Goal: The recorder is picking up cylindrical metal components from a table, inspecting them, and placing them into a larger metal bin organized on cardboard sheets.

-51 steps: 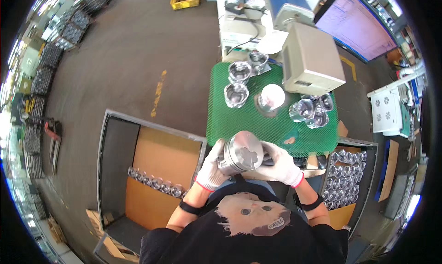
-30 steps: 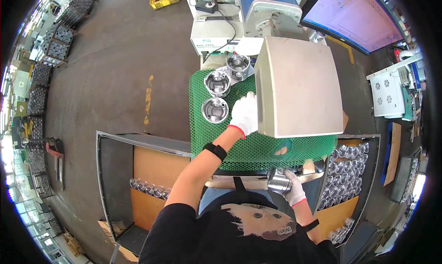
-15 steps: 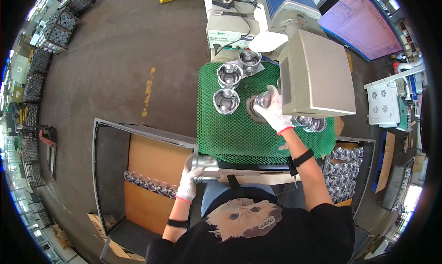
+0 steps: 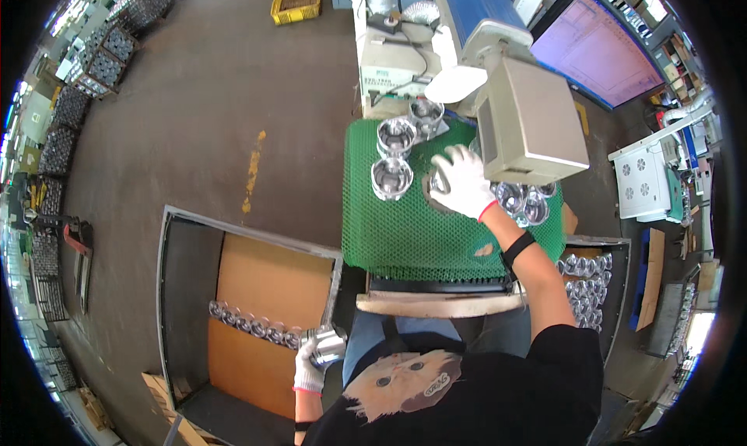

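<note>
My gloved left hand [image 4: 309, 368] is closed round a shiny metal piston [image 4: 328, 346], holding it low at the near right corner of the left box. My right hand [image 4: 464, 184], also in a white glove, curls its fingers over another piston [image 4: 437, 183], mostly hidden beneath the hand. That piston stands on a dark round base [image 4: 438, 205] on the green mesh mat [image 4: 420, 244], below the beige machine head [image 4: 537, 123]. To the left of this hand, pistons stand on the mat, the nearest a bright one [image 4: 391, 178]. More pistons [image 4: 510, 197] stand near my right wrist.
The left box [image 4: 167, 290] holds a row of pistons [image 4: 253, 325] on a brown board. Another box [image 4: 622, 290] at the right has several rows. A wooden table edge [image 4: 436, 306] lies before my lap. A control box [image 4: 389, 76] and a monitor [image 4: 595, 45] stand behind.
My left hand has carried its piston down from the table's front edge to the left box's corner. The right hand stays at the base, its fingers now further over the piston. The view has shifted slightly.
</note>
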`<action>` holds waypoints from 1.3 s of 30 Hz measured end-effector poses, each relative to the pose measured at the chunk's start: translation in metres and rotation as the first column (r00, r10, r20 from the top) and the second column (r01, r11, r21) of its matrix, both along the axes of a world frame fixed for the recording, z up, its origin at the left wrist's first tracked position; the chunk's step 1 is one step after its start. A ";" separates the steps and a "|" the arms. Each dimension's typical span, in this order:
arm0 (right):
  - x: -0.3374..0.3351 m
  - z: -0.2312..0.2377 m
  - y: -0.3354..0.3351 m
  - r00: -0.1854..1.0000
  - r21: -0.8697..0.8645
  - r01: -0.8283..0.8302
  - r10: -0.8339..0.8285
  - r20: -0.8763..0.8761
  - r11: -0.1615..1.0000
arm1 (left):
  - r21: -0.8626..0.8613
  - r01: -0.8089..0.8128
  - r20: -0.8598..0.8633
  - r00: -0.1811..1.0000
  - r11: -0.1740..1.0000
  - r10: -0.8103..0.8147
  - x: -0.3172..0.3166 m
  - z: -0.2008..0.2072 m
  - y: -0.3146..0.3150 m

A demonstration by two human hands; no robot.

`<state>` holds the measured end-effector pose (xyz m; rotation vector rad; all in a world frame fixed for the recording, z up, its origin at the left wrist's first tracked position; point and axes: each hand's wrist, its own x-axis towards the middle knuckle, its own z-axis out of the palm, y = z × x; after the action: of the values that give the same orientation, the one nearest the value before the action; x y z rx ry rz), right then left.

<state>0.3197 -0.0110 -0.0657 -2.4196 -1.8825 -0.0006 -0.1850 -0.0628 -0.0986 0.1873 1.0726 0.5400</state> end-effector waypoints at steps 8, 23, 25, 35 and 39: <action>-0.026 -0.014 0.013 0.911 0.129 0.402 -0.382 -0.155 0.906 | 0.020 0.153 -0.057 0.987 0.988 -0.152 -0.002 0.004 0.003; -0.213 -0.068 -0.209 -0.146 -0.357 0.454 -0.327 -0.934 0.816 | 0.613 0.728 -0.476 0.650 0.307 -0.592 0.116 0.031 0.046; -0.220 -0.051 -0.206 -0.585 -0.497 0.293 -0.258 -0.769 0.816 | 0.627 0.779 -0.678 0.538 -0.012 -0.502 0.127 0.045 0.042; -0.237 0.034 -0.198 -0.839 -0.546 0.498 0.217 -0.499 0.674 | 0.783 0.569 -0.204 0.615 0.250 -0.762 0.174 0.069 0.007; -0.229 0.050 -0.185 -0.884 -0.607 0.466 0.314 -0.346 0.643 | 0.359 0.586 0.195 0.714 0.727 -0.672 0.180 0.050 0.005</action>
<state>0.0910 -0.1963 -0.0158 -0.6551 0.5637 1.2415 -0.0051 -0.0577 -0.0484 0.6728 0.5507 0.0684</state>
